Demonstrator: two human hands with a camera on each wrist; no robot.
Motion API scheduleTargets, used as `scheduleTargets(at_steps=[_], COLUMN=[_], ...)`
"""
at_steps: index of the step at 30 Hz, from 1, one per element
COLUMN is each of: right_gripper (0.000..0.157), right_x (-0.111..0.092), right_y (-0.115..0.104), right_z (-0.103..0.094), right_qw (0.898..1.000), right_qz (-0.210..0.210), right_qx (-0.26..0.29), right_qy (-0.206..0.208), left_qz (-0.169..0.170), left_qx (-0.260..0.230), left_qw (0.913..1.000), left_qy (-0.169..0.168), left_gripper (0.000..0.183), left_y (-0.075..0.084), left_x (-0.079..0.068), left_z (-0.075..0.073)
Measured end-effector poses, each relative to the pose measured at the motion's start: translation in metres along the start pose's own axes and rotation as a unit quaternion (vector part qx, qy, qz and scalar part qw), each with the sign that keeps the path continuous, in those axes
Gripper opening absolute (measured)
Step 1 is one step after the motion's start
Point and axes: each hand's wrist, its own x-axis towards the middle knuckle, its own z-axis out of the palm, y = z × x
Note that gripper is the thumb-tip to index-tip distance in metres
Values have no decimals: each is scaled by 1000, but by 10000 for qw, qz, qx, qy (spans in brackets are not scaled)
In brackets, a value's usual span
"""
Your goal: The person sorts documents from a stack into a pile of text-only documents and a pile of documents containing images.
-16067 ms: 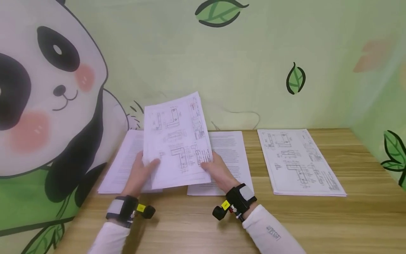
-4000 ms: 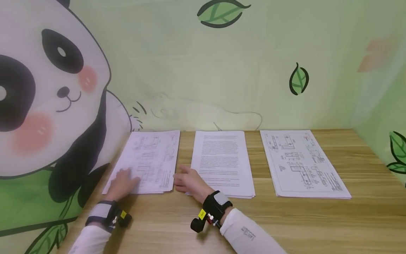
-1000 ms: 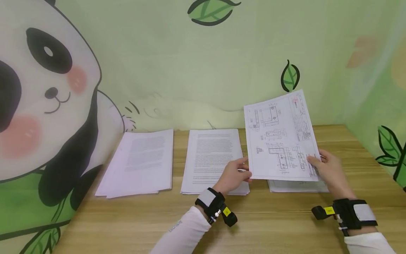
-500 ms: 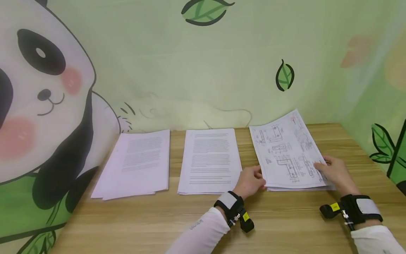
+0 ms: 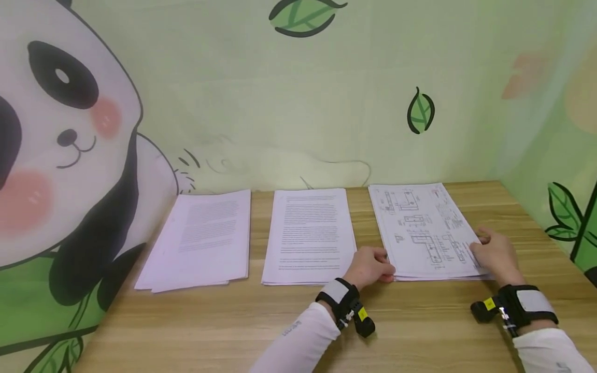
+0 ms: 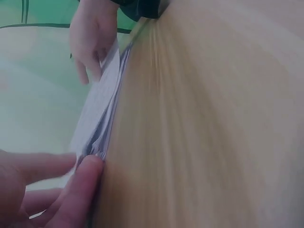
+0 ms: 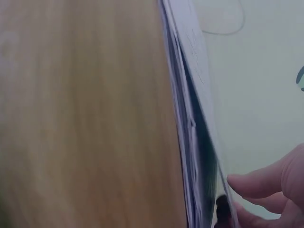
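Note:
At the right of the table lies a stack of printed papers, its top sheet (image 5: 422,233) bearing a technical drawing. My left hand (image 5: 370,267) is at the near left corner, thumb and fingertips around the paper edge. My right hand (image 5: 496,256) pinches the sheet's right edge between thumb and fingers. In the right wrist view the right side of the drawing sheet (image 7: 202,90) is raised, with a gap above the papers (image 7: 183,123) beneath. The left wrist view has the left thumb (image 6: 85,180) touching the corner of the stack.
A stack of text pages (image 5: 310,238) lies in the middle of the wooden table (image 5: 210,326). Another stack (image 5: 205,238) is at the left, its sheets unevenly fanned. Behind the table stands a pale green wall (image 5: 233,103) with panda and leaf pictures.
Over the last second the drawing sheet has come down from above the right stack onto it. Both hands lowered with it. Earlier, both hands were at the left stack, now topped by a text page.

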Motion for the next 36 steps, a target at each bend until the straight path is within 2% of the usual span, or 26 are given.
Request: scheduleTargets(at_steps=[5, 10, 12, 15, 19, 20, 22, 26, 30, 34, 36], right_gripper=[62, 61, 59, 58, 57, 55, 53, 48, 45, 41, 40], right_x=[-2, -6, -6, 5, 28, 29, 24, -9, -34, -44, -47], right_y=[-2, -21, -30, -32, -25, -28, -41, -91, -130, -155, -166], right_z=[1, 7, 11, 24, 48, 52, 58, 53, 57, 72, 80], right_qw=[9997, 9994, 9987, 9970, 9936, 9926, 9899, 9844, 9769, 9676, 9615], right_qz=[-174, -185, -282, -455, -829, -910, -1084, -1409, -1750, -2062, -2247], right_qx=[-70, 58, 272, 527, 514, 543, 580, 905, 1183, 1441, 1577], right_qy=[129, 291, 329, 347, 570, 599, 701, 548, 332, 213, 151], left_qz=[-2, 199, 329, 525, 641, 656, 712, 984, 1217, 1187, 1181], left_qx=[281, 477, 510, 440, 494, 534, 581, 668, 1226, 1788, 1928], left_qw=[9996, 9986, 9980, 9972, 9943, 9933, 9909, 9840, 9700, 9553, 9507], left_qy=[-23, 121, 147, 291, 691, 785, 980, 1330, 1711, 2032, 2120], left_gripper=[24, 31, 34, 36, 35, 35, 34, 33, 34, 35, 35], left_y=[-2, 1, 3, 7, 12, 14, 16, 20, 22, 20, 19], left_x=[-5, -12, -15, -18, -26, -29, -35, -48, -64, -81, -89], left_z=[-10, -29, -42, -65, -101, -110, -128, -163, -198, -233, -249])
